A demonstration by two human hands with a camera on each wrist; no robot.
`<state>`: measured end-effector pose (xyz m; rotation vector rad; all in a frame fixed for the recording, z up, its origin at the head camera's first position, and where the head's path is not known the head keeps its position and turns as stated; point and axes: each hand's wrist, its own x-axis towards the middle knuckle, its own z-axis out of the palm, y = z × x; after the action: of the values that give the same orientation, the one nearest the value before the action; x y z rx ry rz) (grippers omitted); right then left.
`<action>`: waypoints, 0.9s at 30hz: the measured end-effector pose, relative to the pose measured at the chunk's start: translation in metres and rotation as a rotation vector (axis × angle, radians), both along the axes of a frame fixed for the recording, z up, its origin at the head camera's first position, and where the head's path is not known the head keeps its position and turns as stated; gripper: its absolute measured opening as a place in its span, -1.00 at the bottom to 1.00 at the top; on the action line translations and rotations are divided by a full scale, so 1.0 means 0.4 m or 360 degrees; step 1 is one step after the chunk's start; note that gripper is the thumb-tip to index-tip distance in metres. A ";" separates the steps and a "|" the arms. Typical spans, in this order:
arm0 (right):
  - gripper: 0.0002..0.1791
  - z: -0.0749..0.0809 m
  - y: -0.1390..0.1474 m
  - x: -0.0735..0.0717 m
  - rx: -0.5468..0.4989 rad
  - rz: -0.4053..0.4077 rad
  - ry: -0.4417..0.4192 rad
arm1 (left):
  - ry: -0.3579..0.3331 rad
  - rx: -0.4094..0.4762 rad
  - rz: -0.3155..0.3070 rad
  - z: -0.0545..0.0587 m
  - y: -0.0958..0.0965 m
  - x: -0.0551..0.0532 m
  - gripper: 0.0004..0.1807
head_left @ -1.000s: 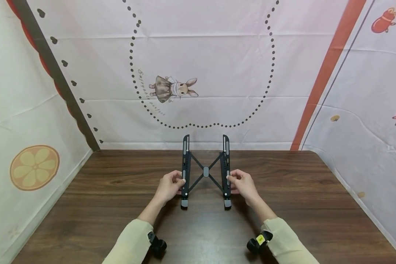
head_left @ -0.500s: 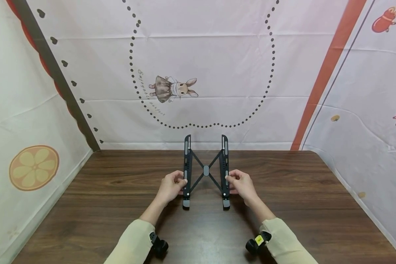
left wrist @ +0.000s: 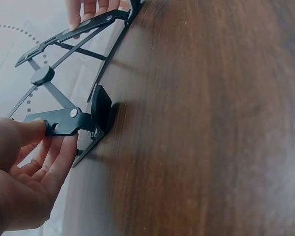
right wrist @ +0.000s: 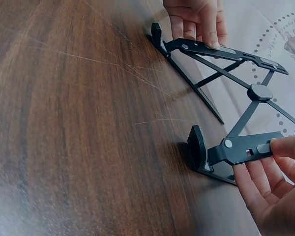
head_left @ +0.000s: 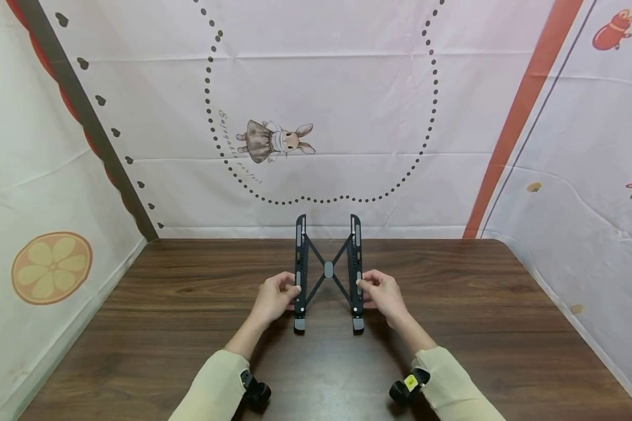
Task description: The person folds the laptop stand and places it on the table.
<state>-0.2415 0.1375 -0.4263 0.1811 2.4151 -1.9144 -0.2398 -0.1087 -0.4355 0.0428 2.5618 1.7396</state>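
A black folding laptop stand (head_left: pixel 329 269) with grey pads stands on the table, its two side rails joined by an X of crossed bars. My left hand (head_left: pixel 275 297) pinches the left rail near its front end, thumb on top and fingers beneath. On the opposite side my right hand (head_left: pixel 383 294) pinches the right rail in the same way. In the left wrist view, the left hand (left wrist: pixel 32 172) holds the near rail, whose front lip (left wrist: pixel 102 110) points up. The right wrist view has the right hand (right wrist: pixel 275 184) gripping its rail, with raised lips at the front ends.
The brown wooden table (head_left: pixel 189 362) extends around the stand on both sides and toward me. A white printed cloth (head_left: pixel 358 117) hangs behind the table's back edge, and more cloth borders the left and right. Small black cameras (head_left: pixel 257 394) are strapped at both wrists.
Both hands have moved slightly inward, bringing the two rails closer together. The X of bars has narrowed, and its centre hub has shifted a little toward the back.
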 end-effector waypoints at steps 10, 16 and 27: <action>-0.85 -0.002 -0.006 0.000 0.0008 0.0018 -0.0007 | -0.0006 0.0011 -0.0016 -0.005 0.012 -0.004 -0.80; -0.88 -0.003 -0.013 0.001 0.0007 0.0007 0.0008 | 0.0007 0.0011 -0.0019 -0.003 0.024 -0.004 -0.80; -0.89 -0.002 -0.031 0.003 -0.0007 0.0006 0.0020 | -0.0007 0.0022 -0.0025 0.000 0.040 -0.003 -0.82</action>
<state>-0.2401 0.1250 -0.4272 0.1652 2.4168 -1.9251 -0.2410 -0.0926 -0.4356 0.0592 2.5390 1.7503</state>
